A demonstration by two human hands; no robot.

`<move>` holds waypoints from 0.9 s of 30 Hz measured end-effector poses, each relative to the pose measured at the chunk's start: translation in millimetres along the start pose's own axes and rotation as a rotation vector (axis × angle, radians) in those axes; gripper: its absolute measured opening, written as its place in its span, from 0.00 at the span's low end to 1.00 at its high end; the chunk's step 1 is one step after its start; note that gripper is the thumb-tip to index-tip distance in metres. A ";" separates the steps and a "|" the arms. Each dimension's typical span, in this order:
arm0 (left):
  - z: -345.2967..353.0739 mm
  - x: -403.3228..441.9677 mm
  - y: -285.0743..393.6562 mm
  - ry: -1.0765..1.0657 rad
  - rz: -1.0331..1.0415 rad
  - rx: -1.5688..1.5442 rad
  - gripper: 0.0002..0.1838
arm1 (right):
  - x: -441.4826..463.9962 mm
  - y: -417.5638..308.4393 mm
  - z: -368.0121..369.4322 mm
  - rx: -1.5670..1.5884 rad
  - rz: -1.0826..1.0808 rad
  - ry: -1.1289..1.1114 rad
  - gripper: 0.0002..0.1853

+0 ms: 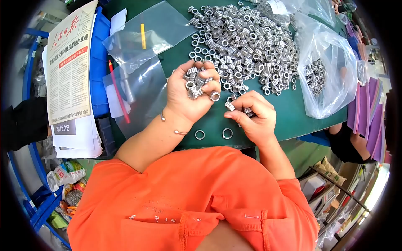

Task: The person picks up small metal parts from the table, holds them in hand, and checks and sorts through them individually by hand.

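Note:
My left hand is turned palm up, its fingers curled around several toothed metal rings. To its right, my right hand pinches a small toothed metal ring between thumb and forefinger. More metal shows under the bent fingers of that hand, partly hidden. Beyond both hands a large pile of the same rings is heaped on the green table. Near the front edge, a thin smooth ring and a second thin ring lie flat and apart.
A clear bag with rings inside stands right of the pile. At left are flat plastic bags, a yellow marker, a red pen and a newspaper against a blue bin. Purple sheets stand at far right.

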State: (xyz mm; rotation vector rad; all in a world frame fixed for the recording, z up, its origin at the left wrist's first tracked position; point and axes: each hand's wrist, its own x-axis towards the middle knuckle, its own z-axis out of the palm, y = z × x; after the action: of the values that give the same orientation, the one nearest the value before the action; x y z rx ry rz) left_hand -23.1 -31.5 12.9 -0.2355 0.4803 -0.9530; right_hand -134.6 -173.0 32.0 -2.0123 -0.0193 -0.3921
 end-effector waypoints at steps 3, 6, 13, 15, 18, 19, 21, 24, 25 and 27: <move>0.0 -1.3 -2.9 0.040 -0.028 0.000 0.05 | 0.0 -0.9 -5.7 0.210 0.080 -0.063 0.10; -0.4 -0.4 -3.4 0.040 -0.013 0.001 0.05 | -7.8 7.0 -21.4 1.252 0.372 0.063 0.05; -2.6 0.9 -1.6 0.048 -0.045 -0.038 0.07 | -17.2 31.3 -50.9 -0.082 0.329 0.231 0.04; -3.6 1.1 -2.1 0.050 -0.050 -0.025 0.07 | -17.0 29.7 -38.0 -0.463 0.204 0.150 0.08; -4.8 1.4 -2.5 0.044 -0.046 -0.003 0.07 | -25.0 33.6 -23.9 -0.447 0.269 0.161 0.07; -5.5 1.1 -2.4 0.040 -0.042 0.004 0.07 | -26.0 32.7 -21.6 -0.447 0.272 0.163 0.07; -6.1 1.0 -2.1 0.038 -0.046 0.004 0.06 | -27.9 32.1 -19.2 -0.394 0.157 0.215 0.08; -6.6 1.5 -2.2 0.040 -0.051 -0.003 0.07 | -31.0 32.3 -20.3 -0.326 0.165 0.230 0.09; -6.7 1.3 -2.5 0.046 -0.053 -0.005 0.07 | -31.6 31.9 -20.3 -0.260 0.147 0.252 0.09; -6.2 0.8 -3.0 0.048 -0.053 -0.005 0.07 | -32.6 31.8 -20.1 -0.214 0.158 0.263 0.09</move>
State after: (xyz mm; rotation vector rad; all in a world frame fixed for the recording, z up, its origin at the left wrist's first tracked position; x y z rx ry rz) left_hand -28.0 -33.8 8.4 -0.2315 0.5229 -1.0107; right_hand -164.9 -200.2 3.4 -2.1382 0.3564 -0.5736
